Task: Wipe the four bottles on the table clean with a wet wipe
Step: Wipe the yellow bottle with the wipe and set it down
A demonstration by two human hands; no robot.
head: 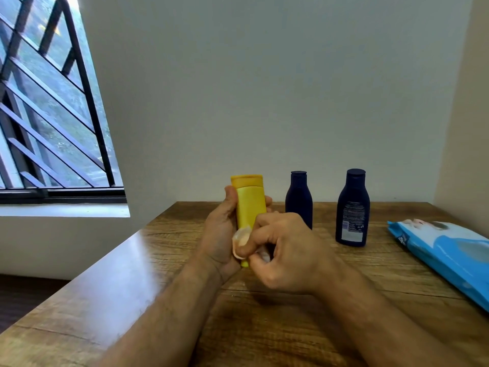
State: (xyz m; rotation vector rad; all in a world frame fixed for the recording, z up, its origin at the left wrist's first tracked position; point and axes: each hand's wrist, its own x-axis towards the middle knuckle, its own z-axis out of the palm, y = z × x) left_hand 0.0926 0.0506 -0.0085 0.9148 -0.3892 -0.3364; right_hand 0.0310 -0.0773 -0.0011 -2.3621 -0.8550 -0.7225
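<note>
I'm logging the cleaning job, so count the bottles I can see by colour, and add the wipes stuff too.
Yellow bottle, held in the left hand: 1
Dark blue bottles, standing on the table: 2
Wet wipe, pinched in the right hand: 1
Blue wipes pack: 1
Total: 5

Yellow bottle (250, 205) with a matching flat cap, upright, lifted above the wooden table (105, 300), gripped round its body by the left hand (221, 234). Small white wet wipe (242, 241), crumpled, pressed against the lower part of the yellow bottle, pinched in the curled fingers of the right hand (285, 250). Two dark blue bottles standing upright on the table near the wall, caps on: the nearer-centre one (299, 200) just right of the yellow bottle, partly hidden behind the right hand; the other (353, 207) further right, well apart, back label with small print facing forward. Fourth bottle not visible.
</note>
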